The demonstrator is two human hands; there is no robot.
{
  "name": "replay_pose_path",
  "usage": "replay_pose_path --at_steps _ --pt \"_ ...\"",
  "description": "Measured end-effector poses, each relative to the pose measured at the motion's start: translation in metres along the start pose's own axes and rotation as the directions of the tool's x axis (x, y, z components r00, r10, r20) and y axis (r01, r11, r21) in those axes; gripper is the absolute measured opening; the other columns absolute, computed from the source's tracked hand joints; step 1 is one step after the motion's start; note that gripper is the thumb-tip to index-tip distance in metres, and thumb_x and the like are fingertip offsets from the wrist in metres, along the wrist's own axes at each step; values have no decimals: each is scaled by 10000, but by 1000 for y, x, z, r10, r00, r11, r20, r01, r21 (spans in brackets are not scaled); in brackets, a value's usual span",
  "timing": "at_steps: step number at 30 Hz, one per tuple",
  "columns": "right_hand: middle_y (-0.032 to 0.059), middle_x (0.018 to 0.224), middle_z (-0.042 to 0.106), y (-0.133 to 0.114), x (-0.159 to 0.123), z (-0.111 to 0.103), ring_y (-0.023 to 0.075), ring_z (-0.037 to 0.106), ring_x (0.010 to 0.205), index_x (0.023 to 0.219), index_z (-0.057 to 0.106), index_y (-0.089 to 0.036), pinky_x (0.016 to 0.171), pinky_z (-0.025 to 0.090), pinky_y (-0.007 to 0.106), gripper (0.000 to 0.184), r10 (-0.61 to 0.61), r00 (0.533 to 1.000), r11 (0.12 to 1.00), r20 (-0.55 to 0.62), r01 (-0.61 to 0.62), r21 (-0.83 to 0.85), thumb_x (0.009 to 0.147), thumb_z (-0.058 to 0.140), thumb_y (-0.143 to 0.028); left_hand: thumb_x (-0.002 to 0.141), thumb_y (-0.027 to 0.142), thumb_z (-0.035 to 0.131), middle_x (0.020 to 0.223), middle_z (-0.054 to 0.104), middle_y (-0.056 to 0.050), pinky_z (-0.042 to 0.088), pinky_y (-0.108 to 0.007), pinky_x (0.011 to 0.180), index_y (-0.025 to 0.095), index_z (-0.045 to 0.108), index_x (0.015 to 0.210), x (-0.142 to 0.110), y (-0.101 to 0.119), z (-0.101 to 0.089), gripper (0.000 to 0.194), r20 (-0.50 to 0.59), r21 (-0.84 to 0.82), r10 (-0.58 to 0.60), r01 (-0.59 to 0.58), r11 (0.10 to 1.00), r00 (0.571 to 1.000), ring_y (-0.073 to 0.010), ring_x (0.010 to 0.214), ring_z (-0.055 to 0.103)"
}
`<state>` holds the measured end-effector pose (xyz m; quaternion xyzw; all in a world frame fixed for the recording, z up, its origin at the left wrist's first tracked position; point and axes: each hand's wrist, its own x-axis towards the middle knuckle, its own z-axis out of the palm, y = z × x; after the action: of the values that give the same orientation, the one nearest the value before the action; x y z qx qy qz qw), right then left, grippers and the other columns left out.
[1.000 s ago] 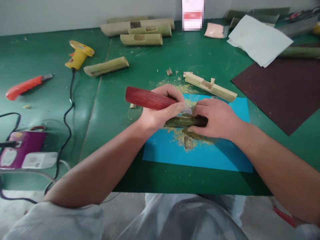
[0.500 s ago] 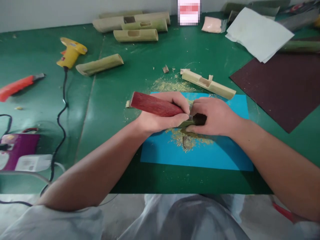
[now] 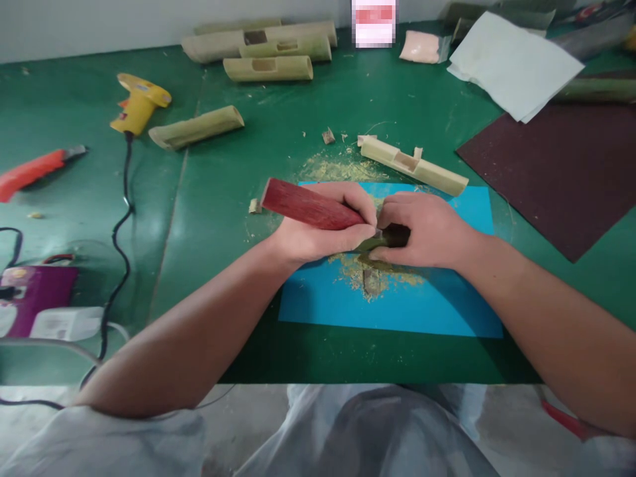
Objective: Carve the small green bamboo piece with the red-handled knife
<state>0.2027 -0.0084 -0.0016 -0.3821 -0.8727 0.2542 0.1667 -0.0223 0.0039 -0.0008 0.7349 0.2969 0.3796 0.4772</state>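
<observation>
My left hand (image 3: pixel 322 228) is wrapped round the red wooden handle (image 3: pixel 305 205) of a carving tool, its blade end hidden between my hands. My right hand (image 3: pixel 427 228) is closed over a dark green bamboo piece (image 3: pixel 385 238) and presses it down onto a blue mat (image 3: pixel 447 311). The tool's tip meets the bamboo where my two hands touch. Yellowish shavings (image 3: pixel 370 275) lie on the mat below the bamboo.
A pale notched bamboo piece (image 3: pixel 415 165) lies just behind the mat. Several bamboo tubes (image 3: pixel 268 67) sit at the back. A yellow glue gun (image 3: pixel 139 103), an orange knife (image 3: pixel 32 171), a purple box (image 3: pixel 30 291), white paper (image 3: pixel 514 63) and a dark red sheet (image 3: pixel 561 169) surround the work spot.
My left hand with the red-handled tool has moved right, closing up against my right hand, so less of the bamboo shows. The view shifted slightly.
</observation>
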Motion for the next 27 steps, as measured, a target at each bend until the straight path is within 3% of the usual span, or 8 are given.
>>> replay_pose_path --at_steps 6,12,17,22,27 --pt "46 821 652 -3 -3 -2 209 542 783 834 696 -217 690 308 335 297 -28 1000 995 -6 27 -92 846 681 -514 825 410 808 825 772 -42 551 -341 714 252 764 834 -1 -1 -2 165 29 37 11 -12 999 1000 -192 743 687" --pt "47 819 650 -6 -6 -9 201 528 774 830 690 -215 698 318 352 230 -40 999 984 17 42 -174 855 642 -439 828 282 789 780 762 -24 525 -283 639 220 768 845 0 5 -1 68 53 100 158 -163 982 986 -139 667 676" --pt "44 823 654 -7 -5 -12 201 532 785 790 651 -224 700 339 355 211 2 999 992 34 2 -123 830 690 -428 809 332 788 774 778 -11 542 -332 642 257 768 776 1 13 1 84 35 155 56 -61 986 998 -165 632 667" --pt "41 813 640 -10 -5 -9 203 532 794 769 609 -231 682 333 342 200 57 998 993 -18 -59 -101 813 720 -392 812 272 768 735 738 -4 539 -316 624 226 727 732 2 22 11 101 -102 121 14 -1 993 995 -152 639 658" --pt "65 850 653 -18 -4 -2 239 580 844 809 633 -221 681 341 352 213 135 983 967 -127 -158 -199 822 708 -420 807 252 739 666 645 14 554 -335 693 212 662 683 3 28 21 151 -360 131 -77 132 983 930 -153 669 629"
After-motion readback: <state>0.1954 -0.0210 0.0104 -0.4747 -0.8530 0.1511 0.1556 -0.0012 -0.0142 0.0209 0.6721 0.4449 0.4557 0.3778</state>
